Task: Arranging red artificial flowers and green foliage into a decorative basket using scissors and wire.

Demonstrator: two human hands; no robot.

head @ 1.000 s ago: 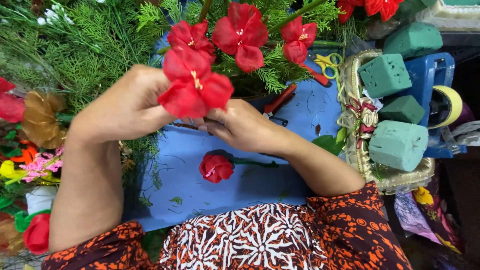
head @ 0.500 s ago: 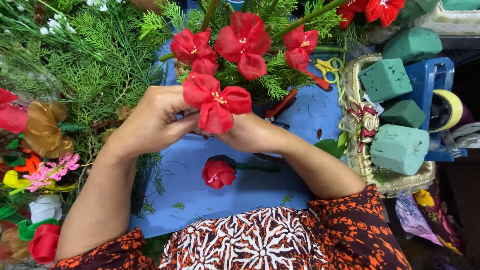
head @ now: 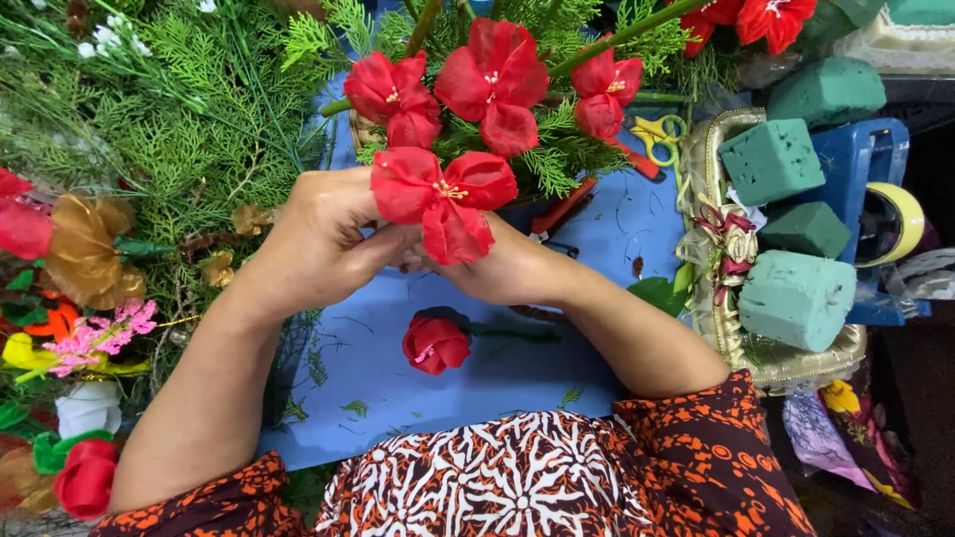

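Both my hands meet above a blue board (head: 517, 368) and hold one red artificial flower (head: 445, 199) with yellow stamens, its petals facing up. My left hand (head: 318, 239) grips it from the left, my right hand (head: 507, 267) from the right; its stem is hidden between my fingers. A red rose bud (head: 435, 344) on a green stem lies on the board just below my hands. Three more red flowers (head: 492, 85) stand on stems among green fern sprigs beyond my hands.
Green foliage (head: 179, 109) and mixed coloured flowers fill the left side. A gold-rimmed basket (head: 701, 179) at the right holds green foam blocks (head: 796, 298). Yellow-handled scissors (head: 662, 134) and a red tool (head: 562, 207) lie on the board. A tape roll (head: 890, 224) sits far right.
My hands and the red flower have shifted right and slightly down, closer together. The view has drifted, so the board and rose bud sit lower in frame.
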